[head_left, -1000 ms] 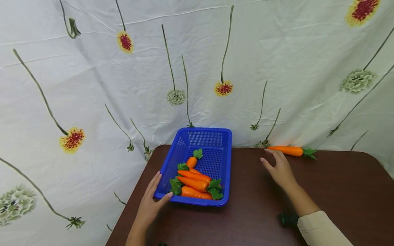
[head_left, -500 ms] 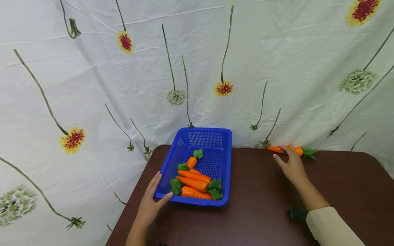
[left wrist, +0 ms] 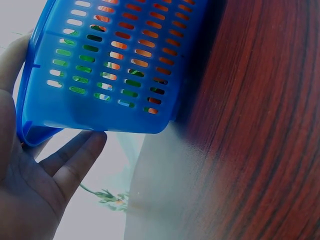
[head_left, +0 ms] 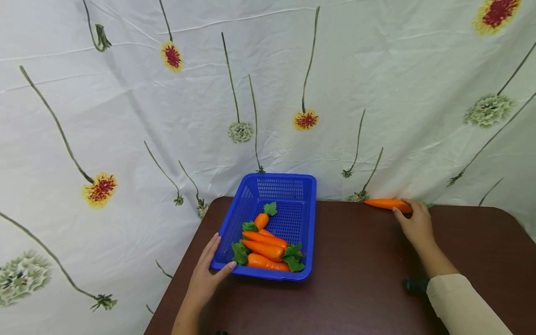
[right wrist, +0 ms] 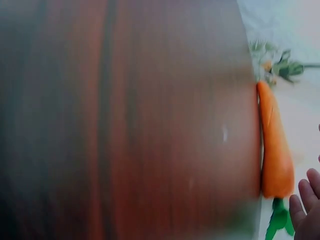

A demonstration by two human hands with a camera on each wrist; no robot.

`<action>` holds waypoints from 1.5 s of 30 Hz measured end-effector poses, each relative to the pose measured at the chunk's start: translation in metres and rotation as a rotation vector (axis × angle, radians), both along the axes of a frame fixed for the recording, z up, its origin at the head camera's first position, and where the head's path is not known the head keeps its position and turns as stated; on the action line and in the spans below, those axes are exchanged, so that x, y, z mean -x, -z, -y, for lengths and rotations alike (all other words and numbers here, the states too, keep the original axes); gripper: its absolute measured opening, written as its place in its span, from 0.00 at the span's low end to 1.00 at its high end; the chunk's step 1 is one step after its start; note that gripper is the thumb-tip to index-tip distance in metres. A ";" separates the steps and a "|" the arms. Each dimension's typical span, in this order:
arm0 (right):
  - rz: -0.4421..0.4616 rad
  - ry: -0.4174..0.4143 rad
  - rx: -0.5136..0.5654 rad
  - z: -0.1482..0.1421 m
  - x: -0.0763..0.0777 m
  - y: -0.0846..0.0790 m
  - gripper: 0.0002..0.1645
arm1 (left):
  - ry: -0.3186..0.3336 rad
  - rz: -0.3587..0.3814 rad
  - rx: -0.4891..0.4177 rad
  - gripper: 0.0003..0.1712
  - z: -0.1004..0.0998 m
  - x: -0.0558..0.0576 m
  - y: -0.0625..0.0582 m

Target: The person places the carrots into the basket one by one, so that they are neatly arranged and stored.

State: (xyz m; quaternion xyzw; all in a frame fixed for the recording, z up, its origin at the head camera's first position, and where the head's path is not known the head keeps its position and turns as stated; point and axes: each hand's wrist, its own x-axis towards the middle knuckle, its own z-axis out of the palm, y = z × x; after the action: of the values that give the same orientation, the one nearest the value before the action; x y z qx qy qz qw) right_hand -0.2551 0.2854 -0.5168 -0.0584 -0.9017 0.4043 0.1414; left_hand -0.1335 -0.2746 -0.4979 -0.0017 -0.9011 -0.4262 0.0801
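Observation:
A blue plastic basket point(head_left: 313, 223) holds several orange carrots point(head_left: 265, 250) with green leafy tops. My left hand point(head_left: 203, 281) rests at its near left corner, thumb on the front rim and fingers fairly straight along the side. The left wrist view shows those fingers against the slotted blue wall point(left wrist: 100, 112). A single carrot point(head_left: 385, 204) lies along the table's back edge, its tip pointing left. Over its leafy end is my right hand point(head_left: 416, 225), thumb and fingers spread. In the right wrist view, fingertips point(right wrist: 305, 190) are beside the thick end of the carrot point(right wrist: 276, 150), near its green leaves.
The dark brown wooden table point(head_left: 343, 279) has a rounded far right corner. Behind it hangs a white cloth point(head_left: 377, 70) printed with flowers. A dark object point(head_left: 414, 284) shows below my right wrist, beside the cream sleeve point(head_left: 465, 302).
My right hand has moved right along the carrot, from its tip to its leafy end, and now covers most of the leaves. The left hand and the basket have stayed in place.

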 end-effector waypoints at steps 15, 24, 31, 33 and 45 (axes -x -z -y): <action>0.100 -0.068 -0.148 -0.032 0.009 0.003 0.46 | 0.000 0.010 -0.011 0.49 0.000 0.000 0.001; 0.150 -0.104 -0.218 -0.033 0.012 0.007 0.48 | -0.010 -0.014 0.008 0.49 -0.001 0.000 0.001; 0.166 -0.105 -0.204 -0.035 0.012 0.010 0.43 | -0.007 -0.007 0.003 0.49 -0.001 0.000 0.000; 0.161 -0.104 -0.201 -0.036 0.012 0.012 0.40 | -0.008 -0.005 0.005 0.50 -0.001 0.000 0.000; 0.152 -0.116 -0.207 -0.035 0.012 0.013 0.39 | -0.008 0.002 -0.005 0.49 -0.001 0.000 0.000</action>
State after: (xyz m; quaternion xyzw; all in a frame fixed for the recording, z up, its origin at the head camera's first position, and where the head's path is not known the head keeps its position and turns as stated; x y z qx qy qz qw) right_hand -0.2674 0.3208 -0.5297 -0.0216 -0.9485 0.3112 0.0544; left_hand -0.1333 -0.2740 -0.4979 0.0024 -0.9000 -0.4283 0.0811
